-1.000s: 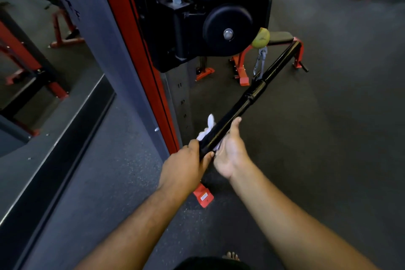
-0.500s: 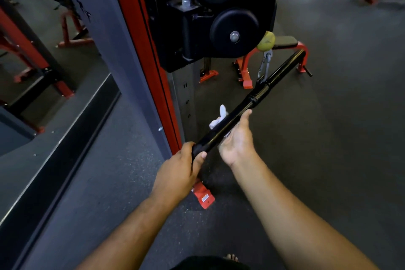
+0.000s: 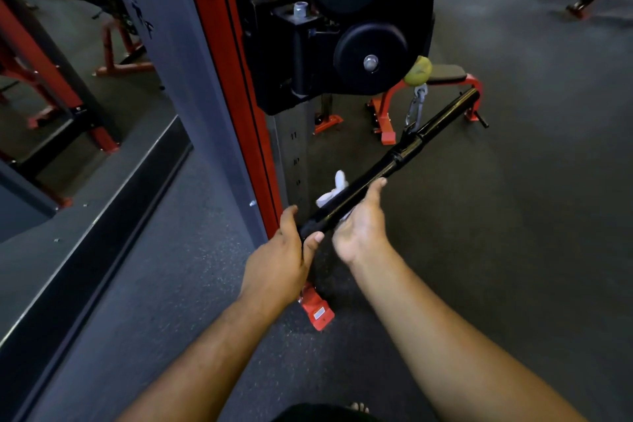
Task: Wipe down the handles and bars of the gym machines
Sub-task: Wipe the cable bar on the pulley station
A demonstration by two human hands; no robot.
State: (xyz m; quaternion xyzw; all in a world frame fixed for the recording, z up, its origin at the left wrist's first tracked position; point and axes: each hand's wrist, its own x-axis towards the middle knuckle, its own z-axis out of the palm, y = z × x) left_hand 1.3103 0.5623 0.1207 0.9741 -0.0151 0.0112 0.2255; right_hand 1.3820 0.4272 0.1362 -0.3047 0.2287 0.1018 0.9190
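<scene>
Bar: the black bar (image 3: 387,168) runs diagonally from lower centre of the frame up to the right, hung at its middle from a silver clip (image 3: 415,106) under a yellow-green ball (image 3: 418,70).
Left hand: my left hand (image 3: 281,260) grips the near end of the bar, fingers and thumb curled round it, steadying it.
Right hand: my right hand (image 3: 359,226) cups the bar from the underside just above the left, thumb lying along it; a white cloth (image 3: 334,190) shows on the far side, so I judge it is pressed against the bar in this grip.
Key relation: the unwiped length lies up and to the right of the right hand, along the bar's long axis; the right hand is nearer.
Next, as I judge: slide the cloth upward toward the clip.
Surroundings: red and grey machine column (image 3: 219,79) at centre left, dark gym floor (image 3: 513,216) beneath.
</scene>
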